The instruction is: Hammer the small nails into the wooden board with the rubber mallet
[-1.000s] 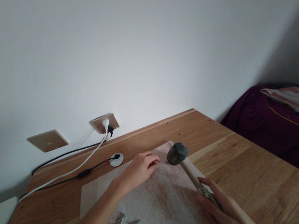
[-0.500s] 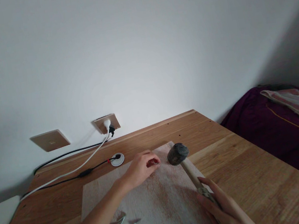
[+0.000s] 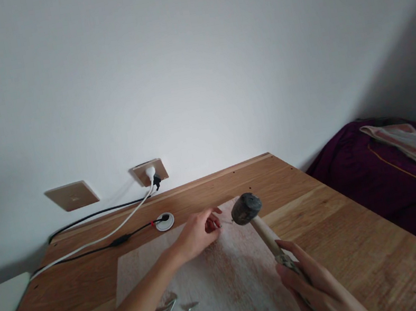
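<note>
One rubber mallet (image 3: 266, 235) is tight in the right hand (image 3: 312, 276), head near the far right corner of the board (image 3: 213, 299). I can't tell if the half-curled left hand (image 3: 198, 232) holds anything.

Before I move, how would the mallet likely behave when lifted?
The mallet probably feels head-heavy, since its thick dark head caps a slim handle. That handle runs straight and looks rigid, so it likely won't flex.

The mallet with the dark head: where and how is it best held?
Probably by the lower end of its pale handle, coming from the person's near right side: it slants that way, away from the bulky head, and the right hand grips it there.
</note>
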`<control>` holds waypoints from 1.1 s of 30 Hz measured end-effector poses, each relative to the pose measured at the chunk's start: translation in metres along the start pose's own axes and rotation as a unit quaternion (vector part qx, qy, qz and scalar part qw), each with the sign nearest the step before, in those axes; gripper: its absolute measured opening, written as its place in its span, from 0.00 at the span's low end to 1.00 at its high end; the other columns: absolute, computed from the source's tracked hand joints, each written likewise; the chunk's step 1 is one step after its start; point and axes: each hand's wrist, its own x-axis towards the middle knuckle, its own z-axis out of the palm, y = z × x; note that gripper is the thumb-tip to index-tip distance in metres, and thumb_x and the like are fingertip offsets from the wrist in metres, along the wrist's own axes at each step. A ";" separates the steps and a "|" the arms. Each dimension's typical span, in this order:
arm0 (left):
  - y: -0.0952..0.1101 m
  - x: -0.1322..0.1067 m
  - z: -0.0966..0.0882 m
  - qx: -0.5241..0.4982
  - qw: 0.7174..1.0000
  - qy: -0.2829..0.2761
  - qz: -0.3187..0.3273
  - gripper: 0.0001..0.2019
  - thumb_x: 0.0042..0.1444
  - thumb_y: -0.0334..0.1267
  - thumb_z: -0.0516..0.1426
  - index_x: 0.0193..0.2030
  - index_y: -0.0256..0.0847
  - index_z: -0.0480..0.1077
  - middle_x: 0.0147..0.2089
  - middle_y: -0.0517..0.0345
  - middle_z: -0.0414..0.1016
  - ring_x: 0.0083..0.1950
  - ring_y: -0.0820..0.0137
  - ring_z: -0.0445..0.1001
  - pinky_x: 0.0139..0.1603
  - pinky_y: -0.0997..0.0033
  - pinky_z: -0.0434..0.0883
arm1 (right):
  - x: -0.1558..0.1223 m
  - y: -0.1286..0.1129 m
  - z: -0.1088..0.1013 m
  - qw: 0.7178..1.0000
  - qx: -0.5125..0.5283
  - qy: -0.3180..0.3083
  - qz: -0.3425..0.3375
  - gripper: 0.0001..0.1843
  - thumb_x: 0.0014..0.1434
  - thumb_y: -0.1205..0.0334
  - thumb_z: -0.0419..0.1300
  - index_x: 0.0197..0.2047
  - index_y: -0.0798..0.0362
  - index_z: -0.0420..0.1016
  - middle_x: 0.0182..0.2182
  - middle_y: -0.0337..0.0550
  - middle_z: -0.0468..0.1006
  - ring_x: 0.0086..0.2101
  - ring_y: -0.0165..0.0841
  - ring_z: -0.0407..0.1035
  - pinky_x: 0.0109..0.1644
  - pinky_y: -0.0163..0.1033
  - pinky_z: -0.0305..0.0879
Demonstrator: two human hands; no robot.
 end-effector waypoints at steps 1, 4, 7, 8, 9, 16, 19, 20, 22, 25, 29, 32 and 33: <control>0.000 0.000 0.000 -0.005 1.000 0.001 -0.001 0.19 0.55 0.26 0.60 0.54 0.38 0.74 0.37 0.59 0.80 0.32 0.72 0.75 0.35 0.75 0.70 | -0.001 -0.003 0.001 1.000 -0.006 -0.013 -0.004 0.42 0.65 0.28 0.54 0.70 0.48 0.59 0.16 0.22 0.57 0.14 0.25 0.46 0.15 0.28 0.43; 0.000 0.000 0.001 -0.013 1.000 0.003 0.003 0.20 0.55 0.27 0.60 0.56 0.38 0.73 0.36 0.59 0.80 0.32 0.72 0.74 0.35 0.74 0.70 | -0.003 -0.010 0.005 0.998 -0.034 -0.043 -0.028 0.38 0.67 0.31 0.52 0.69 0.47 0.60 0.17 0.23 0.59 0.14 0.24 0.47 0.15 0.29 0.41; 0.000 0.000 0.001 -0.017 1.000 0.010 0.006 0.22 0.53 0.27 0.61 0.56 0.39 0.73 0.35 0.60 0.80 0.31 0.72 0.74 0.35 0.74 0.70 | 0.000 -0.012 0.009 0.995 -0.071 -0.051 -0.052 0.36 0.69 0.32 0.50 0.68 0.48 0.62 0.22 0.26 0.62 0.15 0.25 0.51 0.16 0.30 0.47; 0.000 0.000 0.001 -0.017 1.000 0.011 0.004 0.23 0.52 0.27 0.61 0.56 0.40 0.73 0.35 0.61 0.80 0.31 0.71 0.74 0.35 0.74 0.70 | 0.002 -0.012 0.010 0.993 -0.088 -0.054 -0.057 0.35 0.69 0.33 0.49 0.68 0.48 0.63 0.23 0.27 0.63 0.15 0.25 0.52 0.16 0.31 0.49; -0.001 0.000 0.001 -0.018 1.000 0.012 0.001 0.24 0.51 0.26 0.61 0.57 0.40 0.73 0.35 0.61 0.80 0.31 0.71 0.74 0.34 0.74 0.69 | 0.003 -0.011 0.010 0.991 -0.106 -0.055 -0.065 0.34 0.70 0.34 0.49 0.67 0.49 0.64 0.24 0.28 0.64 0.16 0.25 0.55 0.17 0.31 0.51; 0.001 -0.001 -0.001 -0.002 1.000 0.005 -0.006 0.24 0.53 0.27 0.62 0.58 0.40 0.73 0.36 0.60 0.80 0.34 0.69 0.76 0.37 0.73 0.71 | 0.008 -0.005 0.010 0.980 -0.162 -0.032 -0.110 0.33 0.71 0.37 0.49 0.68 0.50 0.64 0.23 0.29 0.66 0.20 0.30 0.62 0.24 0.34 0.60; 0.002 0.000 -0.002 0.005 1.000 0.011 -0.011 0.25 0.51 0.28 0.65 0.58 0.40 0.74 0.38 0.59 0.81 0.34 0.69 0.76 0.38 0.73 0.71 | 0.009 -0.005 0.010 0.983 -0.151 -0.053 -0.086 0.34 0.71 0.36 0.48 0.69 0.50 0.62 0.25 0.29 0.67 0.15 0.28 0.60 0.16 0.32 0.55; 0.002 0.000 -0.002 0.005 1.000 0.013 -0.013 0.25 0.51 0.28 0.66 0.57 0.40 0.74 0.38 0.59 0.81 0.34 0.69 0.75 0.38 0.73 0.70 | 0.009 -0.006 0.010 0.985 -0.145 -0.054 -0.078 0.35 0.70 0.36 0.48 0.69 0.50 0.61 0.25 0.29 0.67 0.13 0.27 0.60 0.14 0.32 0.53; 0.002 0.000 -0.001 0.001 1.000 0.009 -0.014 0.24 0.52 0.29 0.65 0.58 0.40 0.74 0.38 0.59 0.81 0.35 0.69 0.76 0.39 0.73 0.71 | 0.008 -0.008 0.011 0.987 -0.136 -0.044 -0.076 0.35 0.70 0.36 0.49 0.69 0.50 0.62 0.25 0.30 0.68 0.12 0.26 0.60 0.13 0.31 0.51; 0.001 0.000 -0.001 -0.009 1.000 -0.001 -0.016 0.23 0.55 0.29 0.63 0.58 0.40 0.74 0.37 0.59 0.81 0.35 0.69 0.77 0.39 0.73 0.72 | 0.007 -0.011 0.010 0.988 -0.129 -0.033 -0.071 0.36 0.69 0.35 0.49 0.70 0.49 0.62 0.24 0.29 0.68 0.13 0.25 0.58 0.13 0.30 0.52; 0.001 -0.001 -0.001 -0.007 1.000 0.004 -0.013 0.23 0.54 0.28 0.63 0.58 0.40 0.74 0.37 0.59 0.82 0.34 0.69 0.78 0.39 0.73 0.72 | 0.004 -0.012 0.010 0.989 -0.133 -0.037 -0.059 0.37 0.69 0.33 0.50 0.70 0.49 0.62 0.25 0.30 0.70 0.13 0.25 0.59 0.13 0.30 0.52; 0.000 -0.001 -0.001 -0.003 1.000 0.008 -0.006 0.26 0.51 0.23 0.62 0.58 0.42 0.75 0.36 0.61 0.82 0.34 0.69 0.78 0.39 0.73 0.72 | 0.003 -0.011 0.011 0.989 -0.123 -0.040 -0.070 0.34 0.69 0.35 0.52 0.68 0.48 0.64 0.25 0.30 0.70 0.13 0.25 0.59 0.14 0.30 0.51; 0.000 -0.001 -0.001 -0.004 1.000 0.008 -0.008 0.27 0.50 0.22 0.61 0.58 0.42 0.75 0.36 0.61 0.82 0.34 0.69 0.78 0.39 0.73 0.72 | 0.004 -0.011 0.012 0.989 -0.124 -0.042 -0.072 0.34 0.69 0.35 0.52 0.68 0.48 0.65 0.25 0.30 0.70 0.13 0.25 0.60 0.14 0.30 0.51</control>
